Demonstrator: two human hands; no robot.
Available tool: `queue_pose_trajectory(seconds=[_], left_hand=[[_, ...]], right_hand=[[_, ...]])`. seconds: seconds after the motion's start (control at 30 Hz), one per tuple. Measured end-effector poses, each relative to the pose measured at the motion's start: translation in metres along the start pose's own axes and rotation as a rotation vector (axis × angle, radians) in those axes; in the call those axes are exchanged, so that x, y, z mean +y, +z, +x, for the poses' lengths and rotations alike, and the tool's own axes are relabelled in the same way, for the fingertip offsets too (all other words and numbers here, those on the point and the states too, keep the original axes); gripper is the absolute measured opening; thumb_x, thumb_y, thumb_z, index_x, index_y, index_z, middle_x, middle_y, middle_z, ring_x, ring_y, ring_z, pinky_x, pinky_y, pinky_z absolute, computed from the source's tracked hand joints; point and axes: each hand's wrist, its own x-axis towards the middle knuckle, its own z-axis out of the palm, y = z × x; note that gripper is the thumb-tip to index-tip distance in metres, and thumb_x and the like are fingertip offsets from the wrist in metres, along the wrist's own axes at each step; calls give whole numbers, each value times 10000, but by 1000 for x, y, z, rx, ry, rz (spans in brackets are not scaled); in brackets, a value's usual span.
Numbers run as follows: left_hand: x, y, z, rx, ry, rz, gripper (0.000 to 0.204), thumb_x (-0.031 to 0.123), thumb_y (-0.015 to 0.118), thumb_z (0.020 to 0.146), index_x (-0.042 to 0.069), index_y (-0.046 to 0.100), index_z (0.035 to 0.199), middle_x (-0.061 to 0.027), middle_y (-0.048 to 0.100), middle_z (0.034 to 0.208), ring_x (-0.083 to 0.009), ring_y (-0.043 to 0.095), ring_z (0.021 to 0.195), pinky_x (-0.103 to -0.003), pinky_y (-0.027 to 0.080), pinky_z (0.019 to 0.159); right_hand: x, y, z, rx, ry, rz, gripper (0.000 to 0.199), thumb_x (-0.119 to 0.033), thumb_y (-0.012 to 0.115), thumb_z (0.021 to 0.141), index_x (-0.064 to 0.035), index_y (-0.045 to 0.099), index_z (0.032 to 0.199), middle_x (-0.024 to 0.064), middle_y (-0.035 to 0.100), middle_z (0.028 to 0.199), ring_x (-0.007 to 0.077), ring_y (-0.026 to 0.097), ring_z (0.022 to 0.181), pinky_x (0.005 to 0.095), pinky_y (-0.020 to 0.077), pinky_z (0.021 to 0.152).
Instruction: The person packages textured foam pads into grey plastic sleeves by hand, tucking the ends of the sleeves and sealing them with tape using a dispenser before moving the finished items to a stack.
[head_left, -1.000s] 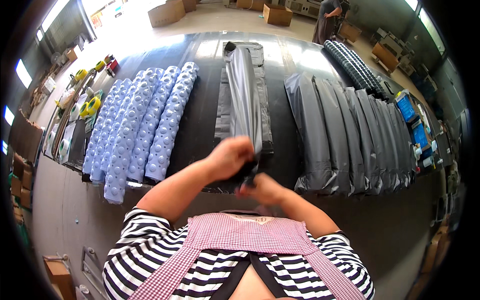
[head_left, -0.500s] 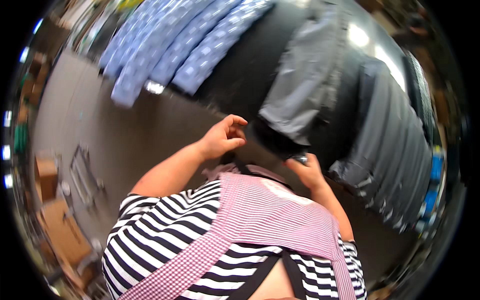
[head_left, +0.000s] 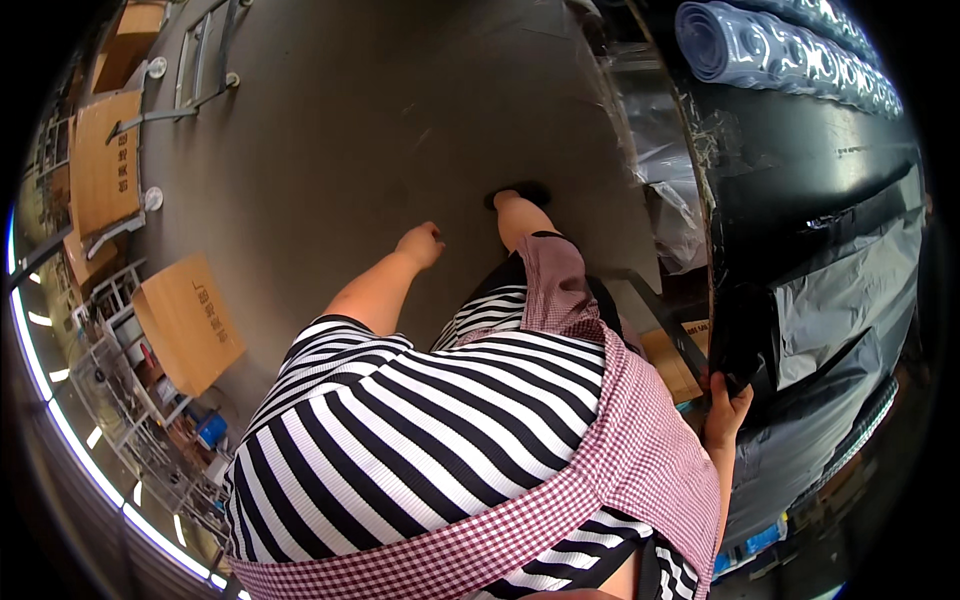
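Observation:
My left hand hangs low over the floor, away from the table, its fingers curled in with nothing visible in them. At the near edge of the black-topped table, my right hand has its fingers closed around something dark. That dark thing blends into the black material beside it, so its kind cannot be made out. Just beyond the right hand lies a grey plastic cover, crumpled and shiny. A clear, patterned plastic roll rests on the far part of the table.
Wheeled metal carts stand at the left, with cardboard boxes around them. Another carton sits nearer. Loose clear plastic hangs along the table's side. A box is under the table edge, and my foot is on the floor.
My view has swung left, so the table now fills the right side. My left hand has dropped away from the table and its fingers have curled in. My right hand stays at the table edge.

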Motion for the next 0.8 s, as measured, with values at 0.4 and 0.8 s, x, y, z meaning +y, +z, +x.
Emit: queue_pose_trajectory(seconds=[0.4, 0.8], left_hand=[[84, -15, 4, 12, 311, -108, 298, 218, 692, 882, 63, 675, 1137, -148, 701, 1135, -353, 656, 1071, -436, 519, 910], [404, -133, -179, -60, 1207, -408, 499, 256, 797, 867, 36, 529, 1225, -90, 666, 921, -178, 623, 734, -303, 524, 699]], right_hand=[[1, 17, -5, 45, -76, 45, 109, -87, 682, 948, -7, 679, 1022, 34, 699, 903, 102, 629, 792, 249, 503, 735], [-10, 58, -39, 58, -197, 185, 457, -344, 405, 1087, 11, 692, 1113, 82, 738, 988, 158, 624, 879, 319, 467, 824]])
